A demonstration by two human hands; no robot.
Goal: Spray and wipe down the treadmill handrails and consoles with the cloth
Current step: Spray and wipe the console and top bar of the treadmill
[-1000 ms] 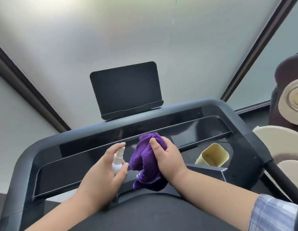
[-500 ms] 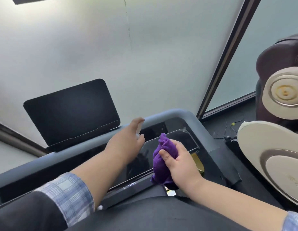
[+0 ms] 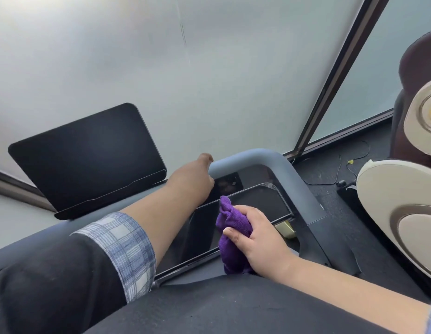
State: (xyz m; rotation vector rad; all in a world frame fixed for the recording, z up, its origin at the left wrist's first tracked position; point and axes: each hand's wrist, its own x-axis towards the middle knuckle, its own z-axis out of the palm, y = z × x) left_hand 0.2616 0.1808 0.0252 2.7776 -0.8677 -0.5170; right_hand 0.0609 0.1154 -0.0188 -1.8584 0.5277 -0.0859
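In the head view the right hand [image 3: 260,239] grips the cloth [image 3: 232,227] bunched at the console's [image 3: 253,203] near right edge. The left hand [image 3: 197,177] reaches toward the handrail's [image 3: 248,157] far right corner; whether it holds anything I cannot tell. To wipe well, the cloth should probably be spread flatter and drawn along the glass in overlapping passes.

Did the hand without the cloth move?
Yes. The left hand reached forward and to the right, from the console's middle to the rail at its far right corner.

left arm stretched way forward, left hand [image 3: 196,175] seen from behind, grip hidden; right hand [image 3: 256,233] curled, fingers clenched.
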